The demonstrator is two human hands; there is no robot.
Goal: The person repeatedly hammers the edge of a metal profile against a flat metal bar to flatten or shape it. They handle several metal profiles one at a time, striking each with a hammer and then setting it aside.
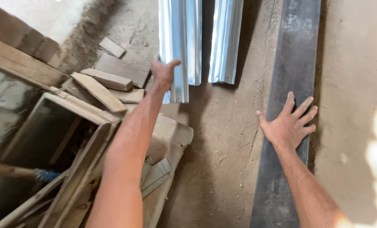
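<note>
My left hand (163, 72) grips the near end of a shiny galvanized metal channel (176, 42) that runs away from me over the dirt floor. A second silvery channel (225, 40) lies beside it to the right, untouched. My right hand (290, 122) is spread flat, fingers apart, on a long dark steel strip (292, 55) that lies lengthwise on the ground. Both forearms are bare and reach forward from the bottom of the view.
A heap of rough wooden offcuts and boards (106, 86) sits at the left, over an open wooden frame (70, 126). A wooden handle (11, 171) pokes in at the lower left. The ground is dusty packed earth (226, 139), with bright sun glare at the right edge.
</note>
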